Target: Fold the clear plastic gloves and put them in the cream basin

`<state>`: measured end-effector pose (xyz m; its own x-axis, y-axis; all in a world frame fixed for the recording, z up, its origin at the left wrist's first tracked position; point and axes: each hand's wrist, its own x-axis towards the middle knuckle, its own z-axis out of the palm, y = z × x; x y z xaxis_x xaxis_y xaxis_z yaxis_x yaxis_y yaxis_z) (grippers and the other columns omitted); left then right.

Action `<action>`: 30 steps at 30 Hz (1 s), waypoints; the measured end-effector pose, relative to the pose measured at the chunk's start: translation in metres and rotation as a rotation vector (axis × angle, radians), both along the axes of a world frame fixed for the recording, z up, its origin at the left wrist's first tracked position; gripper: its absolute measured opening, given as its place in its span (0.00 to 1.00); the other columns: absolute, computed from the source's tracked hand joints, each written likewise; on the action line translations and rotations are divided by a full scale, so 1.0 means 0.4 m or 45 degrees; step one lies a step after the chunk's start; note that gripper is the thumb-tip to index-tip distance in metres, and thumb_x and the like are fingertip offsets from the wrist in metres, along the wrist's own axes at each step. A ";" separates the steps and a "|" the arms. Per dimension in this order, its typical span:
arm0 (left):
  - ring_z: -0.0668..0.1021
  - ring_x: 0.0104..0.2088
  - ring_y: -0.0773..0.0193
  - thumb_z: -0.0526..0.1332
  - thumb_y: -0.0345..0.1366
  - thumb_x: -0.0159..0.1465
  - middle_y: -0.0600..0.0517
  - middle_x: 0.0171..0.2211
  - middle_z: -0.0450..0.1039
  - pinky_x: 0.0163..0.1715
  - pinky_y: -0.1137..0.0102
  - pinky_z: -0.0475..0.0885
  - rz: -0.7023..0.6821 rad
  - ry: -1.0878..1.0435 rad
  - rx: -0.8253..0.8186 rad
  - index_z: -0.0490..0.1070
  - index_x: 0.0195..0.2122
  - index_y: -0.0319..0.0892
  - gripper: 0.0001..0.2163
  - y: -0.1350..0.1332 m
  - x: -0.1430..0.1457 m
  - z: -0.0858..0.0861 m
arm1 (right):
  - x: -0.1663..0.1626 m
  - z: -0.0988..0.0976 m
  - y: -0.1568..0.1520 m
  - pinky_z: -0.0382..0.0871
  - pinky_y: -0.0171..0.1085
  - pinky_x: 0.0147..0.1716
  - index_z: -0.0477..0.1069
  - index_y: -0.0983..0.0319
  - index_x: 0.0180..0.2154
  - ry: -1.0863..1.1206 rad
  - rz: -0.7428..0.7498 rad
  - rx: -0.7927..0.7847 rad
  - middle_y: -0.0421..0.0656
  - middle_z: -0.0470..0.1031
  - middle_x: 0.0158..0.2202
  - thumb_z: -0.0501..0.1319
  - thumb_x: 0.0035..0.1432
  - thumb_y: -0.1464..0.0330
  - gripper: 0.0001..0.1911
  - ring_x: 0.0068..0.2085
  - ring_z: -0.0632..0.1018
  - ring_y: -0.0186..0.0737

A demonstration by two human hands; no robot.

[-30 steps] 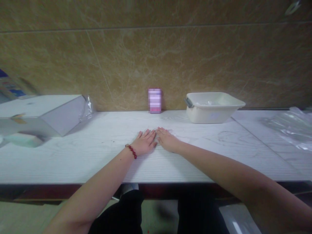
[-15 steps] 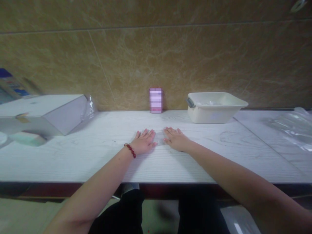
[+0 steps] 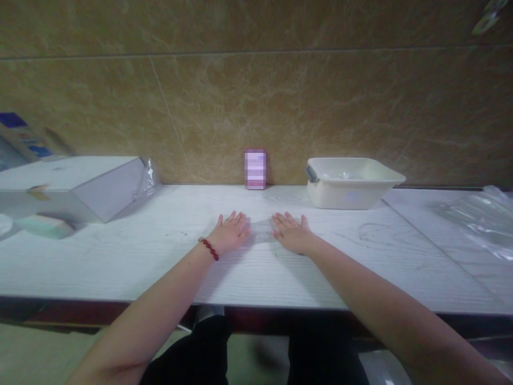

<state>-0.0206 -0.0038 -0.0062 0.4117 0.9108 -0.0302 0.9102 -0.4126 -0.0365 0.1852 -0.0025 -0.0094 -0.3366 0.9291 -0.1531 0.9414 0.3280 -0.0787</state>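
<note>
My left hand (image 3: 230,232) lies flat on the white wood-grain table (image 3: 132,262), fingers spread, a red bead bracelet (image 3: 209,248) at its wrist. Across from it, my right hand (image 3: 292,233) also rests palm down with its fingers apart. Between the two hands lies a thin, clear plastic piece (image 3: 262,231), perhaps a small bag or film; its ends reach under or up against my fingers, and I cannot tell its full outline. Neither hand grasps anything.
Behind the hands a phone-like object (image 3: 255,169), blurred, leans on the tiled wall. A cream plastic bin (image 3: 348,193) with a grey handle stands right of it. Clear plastic wrap (image 3: 487,222) lies far right. A white box (image 3: 108,187) and a pale green packet (image 3: 46,226) sit left.
My hands have moved slightly apart, the left one to the left, showing more of the clear plastic between them. The camera view has tilted a little.
</note>
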 end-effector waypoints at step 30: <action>0.47 0.57 0.57 0.34 0.46 0.61 0.44 0.58 0.41 0.53 0.57 0.42 -0.105 -0.024 0.008 0.43 0.57 0.33 0.27 -0.034 0.095 -0.028 | 0.001 0.003 -0.008 0.32 0.63 0.47 0.35 0.55 0.57 0.023 -0.019 0.026 0.36 0.34 0.60 0.34 0.56 0.59 0.27 0.58 0.40 0.47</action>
